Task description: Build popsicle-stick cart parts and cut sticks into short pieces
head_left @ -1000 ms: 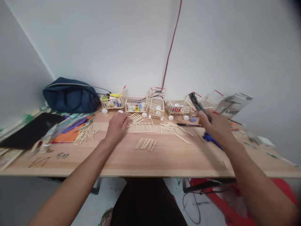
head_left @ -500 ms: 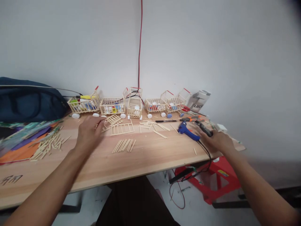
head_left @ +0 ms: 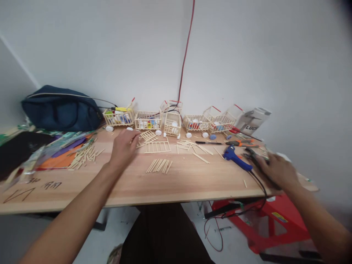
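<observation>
My left hand [head_left: 123, 147] is over the table beside a small lattice of wooden sticks [head_left: 148, 136]. Its thumb and fingertips are close together, with anything between them too small to tell. A flat ladder-like stick frame [head_left: 157, 147] lies just right of it, and a row of short sticks [head_left: 159, 166] lies nearer the front edge. On the right, my right hand [head_left: 277, 169] grips a dark-handled tool [head_left: 254, 156], partly hidden under the fingers. The blue glue gun [head_left: 237, 159] lies left of that tool.
Several stick-built carts [head_left: 148, 121] line the wall. A blue bag [head_left: 63, 110], coloured sheets [head_left: 64, 154] and loose sticks [head_left: 85, 156] are at left. Orange-handled pliers [head_left: 243, 143], a black pen [head_left: 208, 142] and a box [head_left: 254, 121] are at right. A red stool [head_left: 291, 216] stands below.
The view has turned left, showing more of the bag and the table's left end. My right hand and the dark tool have drawn slightly nearer the front edge. My left hand stays near the lattice.
</observation>
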`<move>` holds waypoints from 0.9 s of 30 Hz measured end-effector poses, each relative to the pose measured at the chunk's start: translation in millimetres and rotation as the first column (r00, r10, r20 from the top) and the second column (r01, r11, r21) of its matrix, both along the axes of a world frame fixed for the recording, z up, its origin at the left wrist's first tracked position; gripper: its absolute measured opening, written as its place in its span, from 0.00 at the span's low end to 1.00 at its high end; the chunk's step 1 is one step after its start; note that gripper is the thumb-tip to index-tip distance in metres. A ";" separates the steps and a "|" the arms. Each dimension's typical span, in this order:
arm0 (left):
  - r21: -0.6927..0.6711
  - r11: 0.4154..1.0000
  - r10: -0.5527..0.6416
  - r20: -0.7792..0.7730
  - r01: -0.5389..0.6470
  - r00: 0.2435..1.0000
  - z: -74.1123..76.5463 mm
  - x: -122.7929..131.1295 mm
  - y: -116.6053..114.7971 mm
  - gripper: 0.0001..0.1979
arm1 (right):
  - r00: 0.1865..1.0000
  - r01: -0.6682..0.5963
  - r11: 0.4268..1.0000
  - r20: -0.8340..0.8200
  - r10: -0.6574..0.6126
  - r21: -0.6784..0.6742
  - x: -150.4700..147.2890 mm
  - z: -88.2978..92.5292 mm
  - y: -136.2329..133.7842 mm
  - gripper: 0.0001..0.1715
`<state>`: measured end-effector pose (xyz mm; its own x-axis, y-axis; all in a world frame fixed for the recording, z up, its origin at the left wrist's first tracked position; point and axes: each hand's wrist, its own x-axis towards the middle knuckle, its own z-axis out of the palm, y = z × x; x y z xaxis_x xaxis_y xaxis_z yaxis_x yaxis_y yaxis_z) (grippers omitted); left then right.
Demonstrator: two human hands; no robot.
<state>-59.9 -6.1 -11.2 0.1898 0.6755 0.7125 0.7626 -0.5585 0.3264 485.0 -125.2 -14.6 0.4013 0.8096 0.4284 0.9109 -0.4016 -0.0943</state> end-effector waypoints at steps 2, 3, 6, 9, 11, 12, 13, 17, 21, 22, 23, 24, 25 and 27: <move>-0.042 0.999 -0.026 0.000 0.026 1.000 0.8 3.1 -2.3 0.14 | 0.998 0.036 0.998 0.046 -0.038 0.053 -12.8 12.8 1.9 0.29; -0.076 0.996 -0.041 -0.001 0.041 0.999 1.2 4.7 -5.0 0.14 | 0.999 0.013 0.995 0.033 -0.016 0.095 -24.4 18.8 2.5 0.27; -0.219 0.972 -0.098 -0.045 0.086 0.994 0.7 7.7 -22.0 0.13 | 0.958 -0.273 0.956 -0.059 0.281 0.108 -80.6 27.8 1.9 0.23; -0.339 0.937 -0.137 -0.130 0.086 0.982 -3.6 6.0 -48.1 0.13 | 0.797 -0.584 0.810 -0.147 0.585 0.053 -156.6 20.3 -0.6 0.19; -0.381 0.921 -0.144 -0.156 0.075 0.977 -7.6 4.5 -64.3 0.12 | 0.714 -0.683 0.730 -0.232 0.660 -0.028 -205.4 11.9 -0.7 0.19; -0.398 0.915 -0.149 -0.163 0.073 0.975 -9.4 4.7 -70.7 0.12 | 0.698 -0.704 0.706 -0.260 0.668 -0.075 -226.6 8.4 0.3 0.19; -0.411 0.909 -0.154 -0.171 0.072 0.973 -11.1 5.8 -75.7 0.12 | 0.694 -0.713 0.692 -0.262 0.671 -0.113 -245.1 5.8 2.1 0.19; -0.421 0.902 -0.188 -0.193 0.092 0.963 -16.3 16.3 -83.4 0.14 | 0.711 -0.702 0.672 -0.173 0.682 -0.236 -290.8 2.9 12.7 0.16; -0.393 0.912 -0.203 -0.179 0.119 0.963 -20.5 22.4 -81.0 0.16 | 0.712 -0.700 0.686 -0.122 0.691 -0.198 -301.7 0.8 18.2 0.20; -0.395 0.910 -0.211 -0.171 0.129 0.962 -21.3 22.2 -80.1 0.16 | 0.707 -0.706 0.685 -0.127 0.695 -0.180 -301.2 -0.8 18.2 0.22; -0.400 0.905 -0.223 -0.158 0.144 0.962 -22.0 21.4 -79.3 0.16 | 0.701 -0.713 0.681 -0.136 0.701 -0.166 -300.0 -2.9 17.9 0.24; -0.405 0.900 -0.232 -0.138 0.159 0.963 -22.6 20.4 -78.6 0.16 | 0.690 -0.723 0.673 -0.147 0.708 -0.155 -298.4 -5.4 17.3 0.25; -0.409 0.896 -0.237 -0.112 0.173 0.965 -23.3 19.4 -78.0 0.15 | 0.678 -0.735 0.662 -0.158 0.718 -0.146 -296.7 -8.0 16.7 0.25; -0.406 0.893 -0.234 -0.052 0.193 0.971 -24.9 17.8 -77.2 0.15 | 0.650 -0.759 0.639 -0.181 0.738 -0.126 -293.5 -13.6 15.7 0.25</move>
<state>-42.1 -83.4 -36.1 0.4153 0.8328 0.3661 0.6785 -0.5516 0.4851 191.5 -109.5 -28.2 -0.3439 0.9070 0.2430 0.8953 0.3948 -0.2065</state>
